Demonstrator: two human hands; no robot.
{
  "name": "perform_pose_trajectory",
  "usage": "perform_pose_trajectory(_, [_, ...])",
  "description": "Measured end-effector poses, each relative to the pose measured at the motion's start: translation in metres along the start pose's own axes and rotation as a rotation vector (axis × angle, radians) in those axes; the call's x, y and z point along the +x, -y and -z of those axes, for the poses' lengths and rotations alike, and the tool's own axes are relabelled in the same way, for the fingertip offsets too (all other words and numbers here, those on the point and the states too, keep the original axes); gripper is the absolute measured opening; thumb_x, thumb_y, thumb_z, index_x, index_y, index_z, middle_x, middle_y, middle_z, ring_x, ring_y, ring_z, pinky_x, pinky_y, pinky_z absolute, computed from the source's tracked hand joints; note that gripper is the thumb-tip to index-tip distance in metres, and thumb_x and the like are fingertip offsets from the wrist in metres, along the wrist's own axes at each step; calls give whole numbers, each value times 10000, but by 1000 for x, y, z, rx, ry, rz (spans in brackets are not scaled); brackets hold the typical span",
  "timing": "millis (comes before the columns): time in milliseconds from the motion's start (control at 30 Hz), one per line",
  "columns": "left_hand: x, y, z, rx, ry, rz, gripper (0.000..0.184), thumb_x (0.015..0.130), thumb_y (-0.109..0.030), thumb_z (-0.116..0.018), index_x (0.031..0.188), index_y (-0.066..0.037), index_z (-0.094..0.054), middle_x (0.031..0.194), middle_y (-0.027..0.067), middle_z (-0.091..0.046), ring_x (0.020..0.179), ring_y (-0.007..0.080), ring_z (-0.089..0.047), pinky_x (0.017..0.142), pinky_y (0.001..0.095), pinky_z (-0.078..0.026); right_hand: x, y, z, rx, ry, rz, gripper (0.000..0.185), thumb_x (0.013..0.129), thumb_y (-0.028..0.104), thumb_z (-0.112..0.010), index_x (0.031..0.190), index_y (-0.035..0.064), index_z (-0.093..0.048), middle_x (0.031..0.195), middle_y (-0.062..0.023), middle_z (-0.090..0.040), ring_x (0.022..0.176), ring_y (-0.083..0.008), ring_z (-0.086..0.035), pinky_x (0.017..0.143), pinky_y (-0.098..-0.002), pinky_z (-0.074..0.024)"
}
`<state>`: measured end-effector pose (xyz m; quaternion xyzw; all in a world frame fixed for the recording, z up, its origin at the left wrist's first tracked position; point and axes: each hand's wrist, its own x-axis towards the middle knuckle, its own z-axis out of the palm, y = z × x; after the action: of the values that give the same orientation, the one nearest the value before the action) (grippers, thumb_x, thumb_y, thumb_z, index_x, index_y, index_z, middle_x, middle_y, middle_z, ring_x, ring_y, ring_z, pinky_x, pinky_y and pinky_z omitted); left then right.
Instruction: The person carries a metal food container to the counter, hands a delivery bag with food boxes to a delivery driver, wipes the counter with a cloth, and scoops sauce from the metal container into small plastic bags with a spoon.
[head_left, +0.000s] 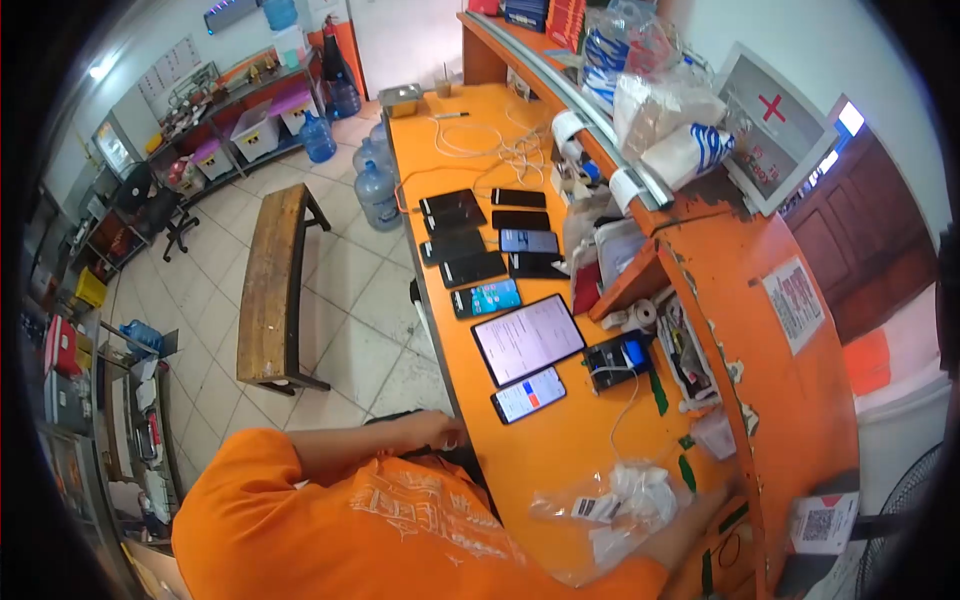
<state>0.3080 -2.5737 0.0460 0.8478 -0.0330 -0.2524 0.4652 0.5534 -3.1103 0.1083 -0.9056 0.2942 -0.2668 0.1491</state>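
Observation:
My left hand (436, 430) is closed at the left edge of the orange counter (480, 400), beside something black; what it holds, if anything, I cannot make out. My right arm passes a clear plastic bag with white contents (640, 500), and my right hand (728, 498) is at the shelf side on the right, its fingers hidden or blurred. A lit phone (530, 396) lies between the hands, below a large lit tablet (528, 338). Beyond the tablet are a phone with a blue-green screen (487, 298) and several dark phones (474, 268).
A black and blue card device (616, 362) with a white cable stands right of the tablet. An orange shelf (690, 240) rises along the counter's right side. Left of the counter are a wooden bench (272, 290) and water jugs (376, 195). White cables (480, 140) lie at the far end.

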Motion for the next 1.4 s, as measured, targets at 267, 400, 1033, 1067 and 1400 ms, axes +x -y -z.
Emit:
perform_pose_trajectory(267, [24,-37,25,-184,-19,-286,258,751,70,-489,917,-12,-668,891,96,-698,829,210,-655,739,331,-512,-168,18,-11,823,-402,23,416,1023,204,-434,1330,-78,-436,1331,-238,-491,1171,-327,-539,949,-382,-462])
perform_pose_trajectory(400, [37,-75,39,-320,67,-247,285,855,-5,-508,1116,-19,-623,1077,76,-653,912,171,-625,792,308,-511,-319,105,46,1005,241,-532,523,1014,294,-445,1424,-21,-368,1509,-164,-326,1395,-298,-292,1163,-429,-217])
perform_pose_trajectory(1033, [-21,-39,32,290,1328,-410,191,897,-79,-646,1072,-8,-617,876,31,-651,699,93,-610,578,226,-498,-642,185,204,864,-414,-748,151,897,111,-665,992,-1,-629,869,-46,-645,813,-73,-579,729,-244,-480])
perform_pose_trajectory(1067, [-35,-37,26,353,1412,-476,213,893,-79,-651,1090,-5,-615,881,32,-655,704,95,-615,581,228,-500,-668,188,214,819,-416,-830,134,900,115,-663,977,8,-636,844,-32,-642,798,-71,-576,713,-243,-475])
perform_pose_trajectory(1400, [-220,6,-60,273,1626,-808,255,723,135,-348,718,38,-584,648,76,-618,607,108,-579,556,240,-432,-913,205,288,724,-994,-1256,142,891,142,-665,832,15,-637,735,-11,-619,687,-89,-552,615,-252,-445])
